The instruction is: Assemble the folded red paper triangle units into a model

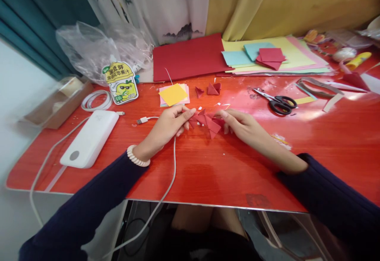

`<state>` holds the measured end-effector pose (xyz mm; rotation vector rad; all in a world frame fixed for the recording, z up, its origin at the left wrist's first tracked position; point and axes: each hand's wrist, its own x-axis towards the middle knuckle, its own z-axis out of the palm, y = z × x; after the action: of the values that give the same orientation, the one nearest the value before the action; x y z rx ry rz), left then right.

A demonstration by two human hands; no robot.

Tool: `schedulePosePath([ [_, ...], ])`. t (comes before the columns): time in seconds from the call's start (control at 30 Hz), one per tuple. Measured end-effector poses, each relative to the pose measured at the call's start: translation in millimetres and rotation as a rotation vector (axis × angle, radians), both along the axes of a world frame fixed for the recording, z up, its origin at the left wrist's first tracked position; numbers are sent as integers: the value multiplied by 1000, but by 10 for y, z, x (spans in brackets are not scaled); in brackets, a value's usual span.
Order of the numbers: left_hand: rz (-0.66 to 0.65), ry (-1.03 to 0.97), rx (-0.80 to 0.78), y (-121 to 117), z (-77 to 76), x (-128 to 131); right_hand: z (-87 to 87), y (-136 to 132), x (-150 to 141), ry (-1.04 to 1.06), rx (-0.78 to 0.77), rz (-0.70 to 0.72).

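Both my hands meet over a cluster of folded red paper triangles (pixel 208 123) lying on the red table (pixel 208 166). My left hand (pixel 170 125) pinches the cluster's left end with its fingers closed. From the other side, my right hand (pixel 241 124) grips the right end, fingers curled on the paper. Three more folded red pieces (pixel 211 89) lie just beyond, next to a small stack of yellow and pink paper squares (pixel 173 94).
Black-handled scissors (pixel 277 102) and paper strips lie to the right. Large red sheets (pixel 190 57) and coloured sheets (pixel 276 57) sit at the back. A white power bank (pixel 90 138) with cable, a juice pouch (pixel 121 82), a plastic bag (pixel 89 49) and a box (pixel 59 102) are on the left.
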<state>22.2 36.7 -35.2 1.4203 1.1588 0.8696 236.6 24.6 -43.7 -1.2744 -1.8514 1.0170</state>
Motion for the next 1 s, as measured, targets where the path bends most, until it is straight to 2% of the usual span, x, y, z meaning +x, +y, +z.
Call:
schedulePosePath([
  [0.2,-17,15,-9,-30,9,32,27,-48,-25,111,-84,-2],
  [0.43,-53,49,-44,-101,25,82,37,-127,-100,202,-268,-36],
  [0.77,-58,55,-39,-122,3,99,11,-190,-168,199,-246,-85],
  [1.0,-92,-26,-68,-113,-9,115,2,-168,-148,225,-239,-81],
])
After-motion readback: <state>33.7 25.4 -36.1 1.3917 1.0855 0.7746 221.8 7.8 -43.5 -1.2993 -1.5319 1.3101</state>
